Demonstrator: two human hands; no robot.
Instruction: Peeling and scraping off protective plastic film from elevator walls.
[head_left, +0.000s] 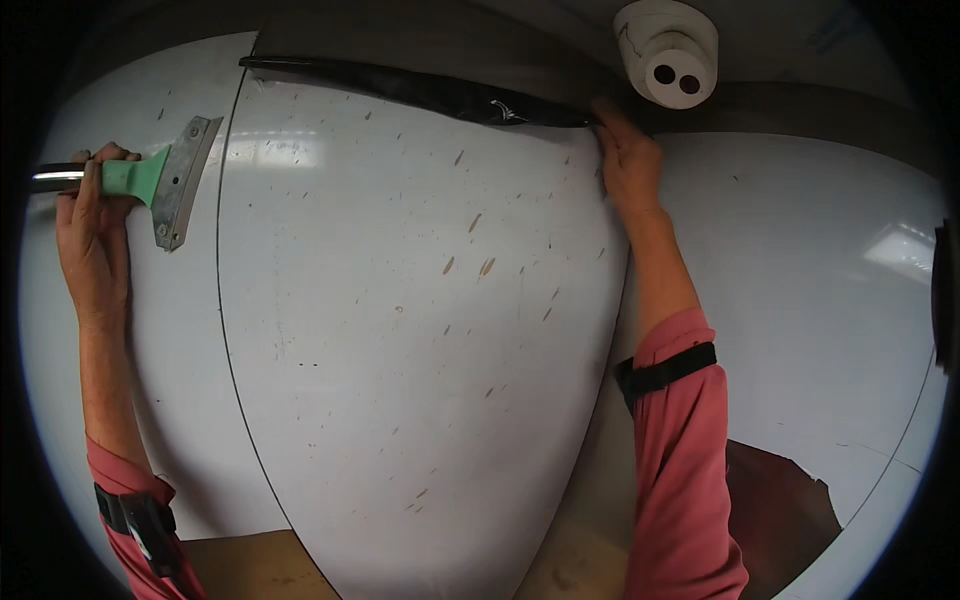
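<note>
At the left, my left hand (97, 225) grips a scraper (142, 176) with a green and black handle and a wide metal blade holder angled up and to the right. My right hand (632, 169) pinches the right end of a shiny black strip or sheet (450, 94), whose material I cannot tell. The black piece runs along the top of a white panel (420, 315) spotted with brown, elongated marks. Its left end reaches the dark seam at the panel's left edge. Part of my right fingers is hidden in the dark at the piece's end.
A white dome-type camera (671, 56) hangs at the upper right, near my right hand. Smooth white panels stand left and right of the spotted one. A brown surface (255, 562) shows at the bottom left, a dark red one (780, 510) at the lower right.
</note>
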